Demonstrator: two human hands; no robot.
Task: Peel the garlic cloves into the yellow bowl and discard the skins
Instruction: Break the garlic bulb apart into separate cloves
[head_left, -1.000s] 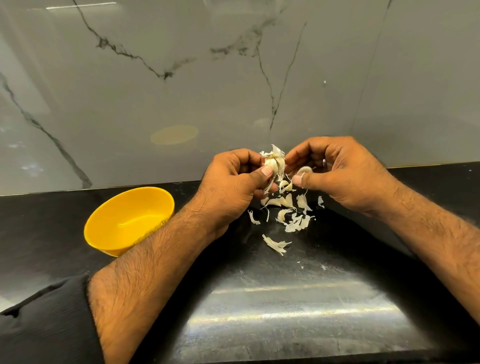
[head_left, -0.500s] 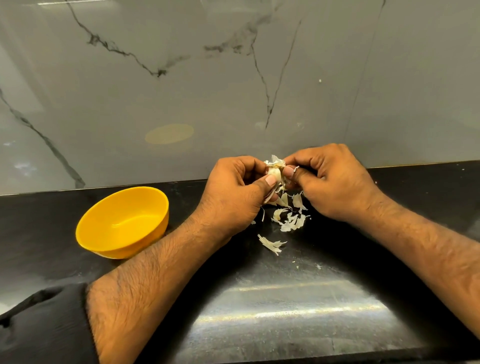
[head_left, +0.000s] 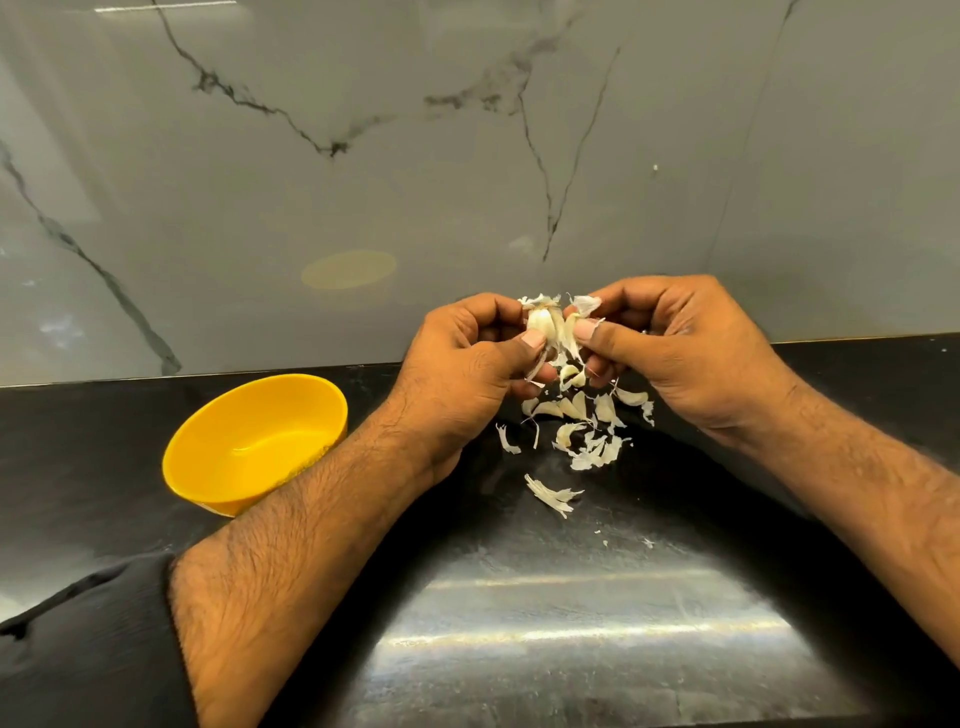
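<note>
The garlic is pinched between the left hand and right hand, both grips curled on it above the skins. The yellow bowl sits apart, leftward on the desk, near its back edge. The hands have lifted slightly.

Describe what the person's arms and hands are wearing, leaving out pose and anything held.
Both hands are bare, with no gloves: left hand, right hand. The left arm has a black sleeve pushed up toward the elbow, leaving a hairy forearm uncovered. The right forearm shows no sleeve in view. No watch or bracelet shows on either wrist.
</note>
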